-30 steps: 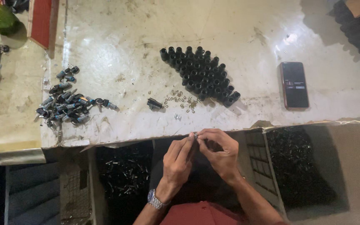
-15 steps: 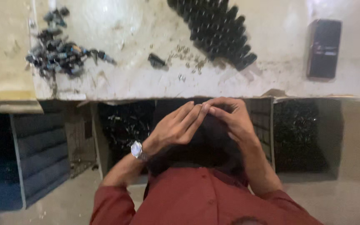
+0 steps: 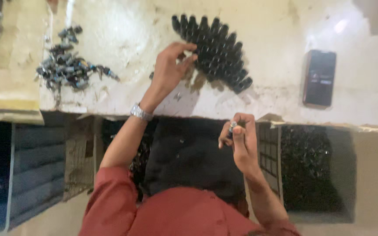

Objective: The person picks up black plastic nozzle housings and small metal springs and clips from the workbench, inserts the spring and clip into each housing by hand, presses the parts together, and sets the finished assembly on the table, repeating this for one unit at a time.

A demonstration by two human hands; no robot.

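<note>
My left hand point(image 3: 169, 70), with a watch on its wrist, reaches over the pale table point(image 3: 123, 30). Its fingers are apart and the fingertips touch the left edge of a tight cluster of black cylindrical parts point(image 3: 217, 50) standing in rows. Nothing shows in this hand. My right hand point(image 3: 241, 142) hovers just off the table's near edge, pinching a small part with a silvery tip point(image 3: 232, 127) between thumb and fingers. A red sleeve covers each upper arm.
A loose pile of small grey and blue parts point(image 3: 66, 70) lies at the table's left. A dark phone point(image 3: 319, 78) lies flat at the right. Below the table edge stand an open box of dark parts point(image 3: 311, 170) and a slatted blue crate point(image 3: 36, 170).
Both hands were together at the table edge working one small piece. My left hand has since gone forward to the black cluster, while my right hand stays back with the piece. The view has shifted.
</note>
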